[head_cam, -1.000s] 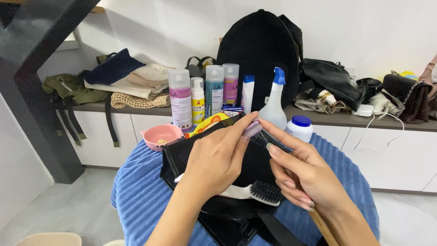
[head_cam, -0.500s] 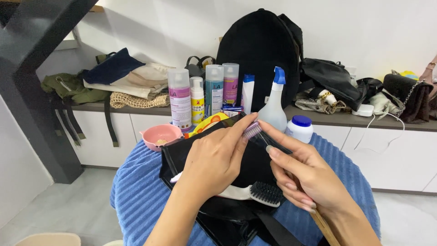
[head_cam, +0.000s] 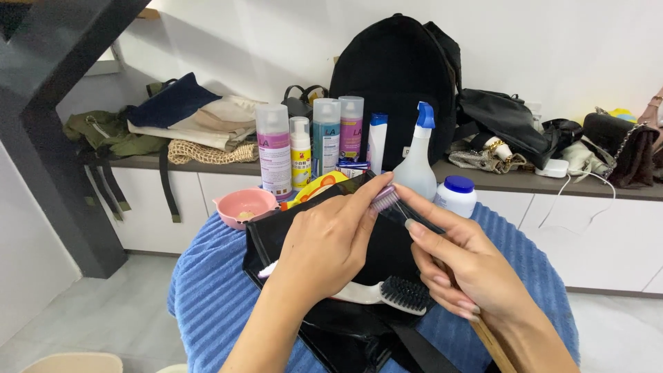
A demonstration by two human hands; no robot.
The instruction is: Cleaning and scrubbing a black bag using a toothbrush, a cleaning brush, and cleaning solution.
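Behind the hands, a spray bottle (head_cam: 416, 168) and pink bowl (head_cam: 246, 206) crowd the blue-towelled table (head_cam: 207, 290); left hand (head_cam: 324, 245) and right hand (head_cam: 464, 266) pinch a small lilac-bristled brush (head_cam: 384, 199) over a glossy black bag (head_cam: 345, 304).

Round table under a ribbed blue towel (head_cam: 207, 290): black bag (head_cam: 359, 324) dead centre, pink bowl (head_cam: 245, 205) at 10 o'clock, white jar (head_cam: 456, 195) at 1
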